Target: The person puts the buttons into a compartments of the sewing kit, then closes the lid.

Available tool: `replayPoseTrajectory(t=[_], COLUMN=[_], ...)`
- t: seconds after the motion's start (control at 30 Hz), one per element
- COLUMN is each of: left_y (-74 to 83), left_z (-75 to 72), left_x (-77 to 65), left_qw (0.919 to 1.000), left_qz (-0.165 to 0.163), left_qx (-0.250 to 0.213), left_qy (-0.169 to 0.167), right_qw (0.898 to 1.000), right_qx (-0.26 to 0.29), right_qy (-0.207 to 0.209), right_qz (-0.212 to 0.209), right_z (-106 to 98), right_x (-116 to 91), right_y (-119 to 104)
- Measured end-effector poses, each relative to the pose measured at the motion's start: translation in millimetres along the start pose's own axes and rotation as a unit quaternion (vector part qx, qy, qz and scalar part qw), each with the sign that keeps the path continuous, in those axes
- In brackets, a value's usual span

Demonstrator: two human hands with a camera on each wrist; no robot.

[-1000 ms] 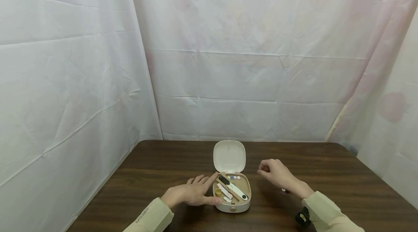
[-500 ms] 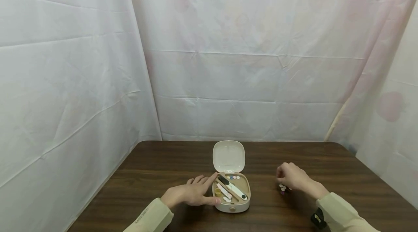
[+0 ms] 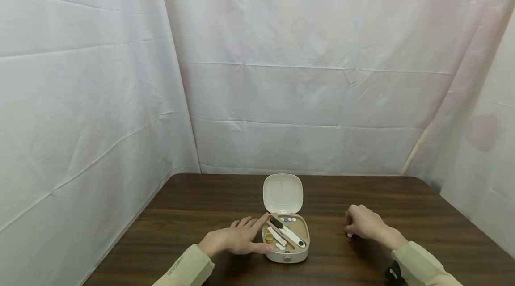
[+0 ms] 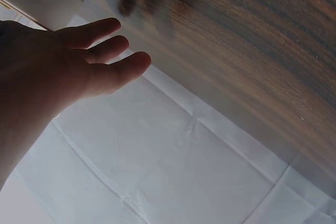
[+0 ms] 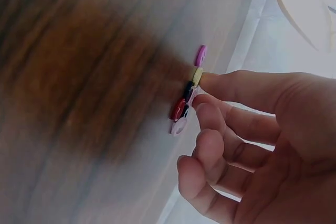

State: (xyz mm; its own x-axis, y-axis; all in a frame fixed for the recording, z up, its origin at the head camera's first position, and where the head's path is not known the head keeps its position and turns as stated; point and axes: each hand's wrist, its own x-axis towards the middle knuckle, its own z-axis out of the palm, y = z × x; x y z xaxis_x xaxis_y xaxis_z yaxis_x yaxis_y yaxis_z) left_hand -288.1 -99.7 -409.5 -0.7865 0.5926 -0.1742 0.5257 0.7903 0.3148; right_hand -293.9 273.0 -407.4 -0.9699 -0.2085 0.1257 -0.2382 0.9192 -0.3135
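Observation:
My left hand point(image 3: 237, 236) lies spread at the left side of a white sewing box point(image 3: 286, 257), thumb and forefinger against its rim. Several small buttons point(image 3: 287, 219) lie at the back of its tan tray. A white tool with a black end point(image 3: 295, 237), a gold cup-like piece point(image 3: 268, 237) and a white strip with red marks point(image 3: 277, 236) share the tray. To the right, my right hand point(image 5: 262, 129) reaches down to loose buttons on the table. Its thumb and forefinger pinch a pale pink button point(image 5: 192, 95) beside a yellow button point(image 5: 197, 76), a red button point(image 5: 178, 110) and a purple button point(image 5: 201, 55).
The box's white lid point(image 3: 283, 193) stands raised behind the tray. A dark wood table point(image 3: 225, 192) carries everything, with pale curtains point(image 3: 281, 76) behind it and at both sides. A dark band point(image 3: 394, 272) sits at the right sleeve.
My right hand has moved right, away from the box, and come down onto the loose buttons, with its fingertips closing at them. The left hand and the box stay in place.

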Motion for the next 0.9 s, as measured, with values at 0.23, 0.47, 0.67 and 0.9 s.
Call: replayPoseTrajectory(t=[0.23,0.47,0.67,0.9], left_y=[0.8,5.7,4.8,4.2], left_z=[-2.1,-6.5,-5.4,-5.1], left_x=[0.3,-3.4,-3.1,-3.1], left_qw=[1.0000,0.9999,0.9999,0.9998], left_qz=[-0.002,-0.003,-0.004,-0.004], left_qx=[0.000,0.005,0.000,-0.008], left_qy=[-0.005,-0.014,-0.016,-0.016], right_qw=[1.000,1.000,0.999,0.996], right_qx=[-0.012,0.015,0.043,0.073], right_qy=[0.011,-0.004,-0.019,-0.028], right_qz=[0.010,0.011,0.000,-0.049], right_z=[-0.2,-1.8,-2.2,-0.2], right_x=[-1.6,-1.9,-0.5,2.5], right_y=[-1.6,-1.0,4.1,9.9])
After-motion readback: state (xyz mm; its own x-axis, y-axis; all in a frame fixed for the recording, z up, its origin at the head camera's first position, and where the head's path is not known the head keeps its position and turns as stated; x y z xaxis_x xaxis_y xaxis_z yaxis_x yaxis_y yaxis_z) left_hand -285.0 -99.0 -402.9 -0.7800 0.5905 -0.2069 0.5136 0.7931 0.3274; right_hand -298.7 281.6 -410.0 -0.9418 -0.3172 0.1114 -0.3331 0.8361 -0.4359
